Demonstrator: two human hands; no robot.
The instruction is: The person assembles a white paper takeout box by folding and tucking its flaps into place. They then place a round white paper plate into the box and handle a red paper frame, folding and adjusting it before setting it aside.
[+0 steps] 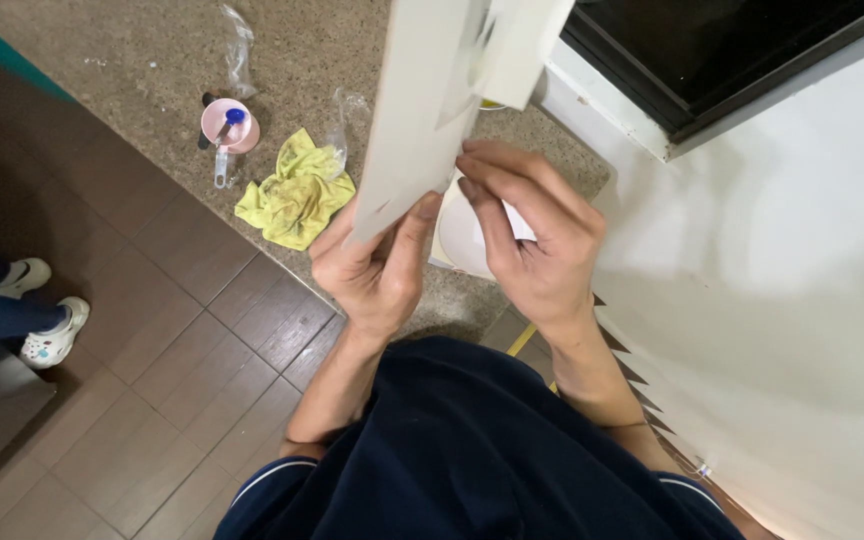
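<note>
The head camera looks straight down at both hands, which meet on a pale flat board (422,110), something like stiff card or a thin panel. The board stands on edge and is seen nearly edge-on, its long axis running from the hands up and away toward the top of the picture, tilted slightly to the right. The left hand (372,265) takes the board's lower end, thumb pressed against the near face and the other fingers wrapped behind, so it is pinching the board rather than lying spread. The right hand (537,245) sits just beside it on the board's right side, fingers curled and pressed together, their tips touching the lower edge; whether it truly grips the board or a white sheet (462,235) lying under it I cannot tell from this angle. Both hands are equally close to the board, one on each face. A second white piece (527,45) overlaps the board near the top. Beyond the hands lies a speckled stone counter (132,60), bearing a crumpled yellow cloth (292,195) and a small pink cup (230,125) well to the left. A white wall (782,250) rises on the right, and another person's white shoes (47,320) stand on the brown tiled floor (182,400).
</note>
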